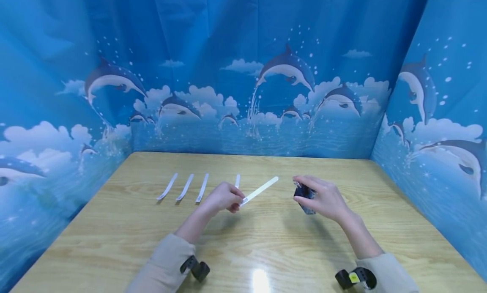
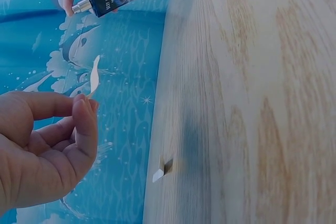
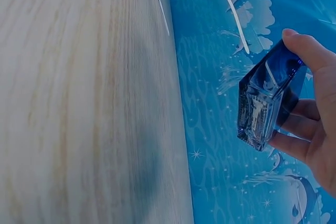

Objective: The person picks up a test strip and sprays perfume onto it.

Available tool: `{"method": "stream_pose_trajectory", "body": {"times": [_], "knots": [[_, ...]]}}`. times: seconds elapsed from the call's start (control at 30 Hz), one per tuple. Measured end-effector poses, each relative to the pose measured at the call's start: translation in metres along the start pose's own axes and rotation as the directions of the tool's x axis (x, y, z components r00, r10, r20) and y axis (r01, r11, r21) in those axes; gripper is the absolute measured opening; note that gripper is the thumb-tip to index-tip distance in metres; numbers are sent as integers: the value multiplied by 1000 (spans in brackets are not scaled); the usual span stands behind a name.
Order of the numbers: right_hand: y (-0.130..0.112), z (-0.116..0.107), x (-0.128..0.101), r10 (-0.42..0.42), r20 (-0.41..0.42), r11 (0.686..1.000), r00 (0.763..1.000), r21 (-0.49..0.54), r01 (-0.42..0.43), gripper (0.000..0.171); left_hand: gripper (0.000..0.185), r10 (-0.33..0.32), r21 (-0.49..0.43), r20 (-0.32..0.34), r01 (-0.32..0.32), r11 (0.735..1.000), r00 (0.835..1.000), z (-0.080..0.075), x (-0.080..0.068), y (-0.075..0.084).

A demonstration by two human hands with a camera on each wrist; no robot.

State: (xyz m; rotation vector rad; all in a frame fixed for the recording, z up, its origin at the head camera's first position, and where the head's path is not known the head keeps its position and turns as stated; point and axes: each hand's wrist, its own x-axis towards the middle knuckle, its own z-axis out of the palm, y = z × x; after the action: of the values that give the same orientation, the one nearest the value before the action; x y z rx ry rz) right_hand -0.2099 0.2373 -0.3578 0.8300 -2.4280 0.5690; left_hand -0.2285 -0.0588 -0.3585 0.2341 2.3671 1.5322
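My left hand (image 1: 224, 198) pinches one end of a white paper strip (image 1: 260, 190) between thumb and fingers, and the strip points up and right toward the other hand. The left wrist view shows the strip (image 2: 94, 77) edge-on above my fingertips (image 2: 86, 111). My right hand (image 1: 323, 198) grips a small dark blue glass perfume bottle (image 1: 304, 194) just above the table. The bottle (image 3: 268, 98) is square-sided in the right wrist view, and its silver sprayer (image 2: 82, 6) faces the strip in the left wrist view.
Three white paper strips (image 1: 185, 187) lie side by side on the wooden table (image 1: 251, 246) to the left of my left hand. A fourth strip (image 1: 237, 180) lies just behind that hand. Blue dolphin-print curtains (image 1: 243, 73) wall the table on three sides.
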Motion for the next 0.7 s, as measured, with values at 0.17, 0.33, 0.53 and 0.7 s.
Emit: {"method": "stream_pose_trajectory", "body": {"times": [0.17,0.33,0.53,0.7], "knots": [[1,-1,0,52,21,999,998,6,-52,52,14,-7,-15,-20,6,1000,1000,-2,1,-2],[2,-1,0,65,16,998,998,17,-65,52,16,4,-52,-43,-6,999,999,-5,0,-4],[3,1,0,74,20,997,997,29,-74,52,17,-8,-118,-83,-2,993,997,-12,3,-12],[4,2,-2,74,9,997,997,32,-75,54,19,-53,-179,-141,27,983,989,-19,7,-21]]}}
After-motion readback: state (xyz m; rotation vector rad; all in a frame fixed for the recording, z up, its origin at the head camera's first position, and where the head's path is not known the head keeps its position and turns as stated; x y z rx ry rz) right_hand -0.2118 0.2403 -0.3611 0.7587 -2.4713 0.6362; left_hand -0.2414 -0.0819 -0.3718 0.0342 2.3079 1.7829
